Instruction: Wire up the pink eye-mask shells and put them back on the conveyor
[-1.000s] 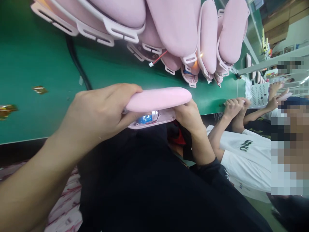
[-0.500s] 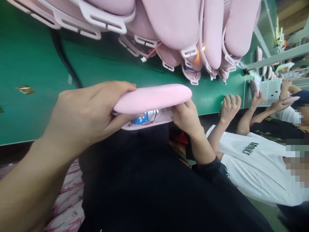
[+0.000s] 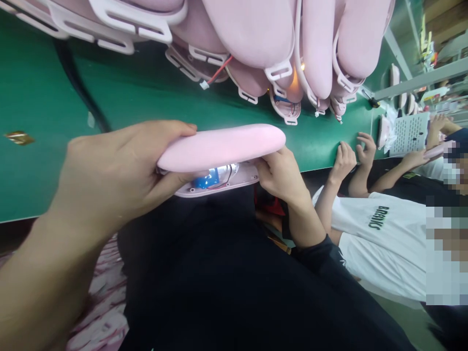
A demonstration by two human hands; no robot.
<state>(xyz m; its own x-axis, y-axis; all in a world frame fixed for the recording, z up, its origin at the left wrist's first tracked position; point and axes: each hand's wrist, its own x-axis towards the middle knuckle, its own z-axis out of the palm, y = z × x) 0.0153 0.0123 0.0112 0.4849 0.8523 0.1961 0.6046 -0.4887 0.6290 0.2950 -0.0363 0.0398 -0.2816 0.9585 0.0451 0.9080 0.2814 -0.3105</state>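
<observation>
Between my two hands is a long, rounded pink plastic housing (image 3: 223,147), its two halves parted on the side facing me. In the gap lie a blue battery pack (image 3: 206,179), a silvery part and dark thin wires. My left hand (image 3: 124,163) grips the left end, thumb in the gap and fingers over the top. At the right end my right hand (image 3: 281,174) has its fingers closed around both halves; its fingertips are partly hidden by the upper shell. The lower half (image 3: 237,183) shows screw holes along its rim.
Several similar pink housings (image 3: 252,29) with slotted ends are piled at the back of the green table (image 3: 44,185). A wire with a white connector (image 3: 204,84) sticks out. A black cable (image 3: 78,87) and a gold-coloured scrap (image 3: 19,138) lie left. Co-workers' hands (image 3: 343,161) are at right.
The housing and both my hands sit slightly further left in view, with the same hold. Co-workers' hands at the right have shifted, and one no longer holds a dark housing.
</observation>
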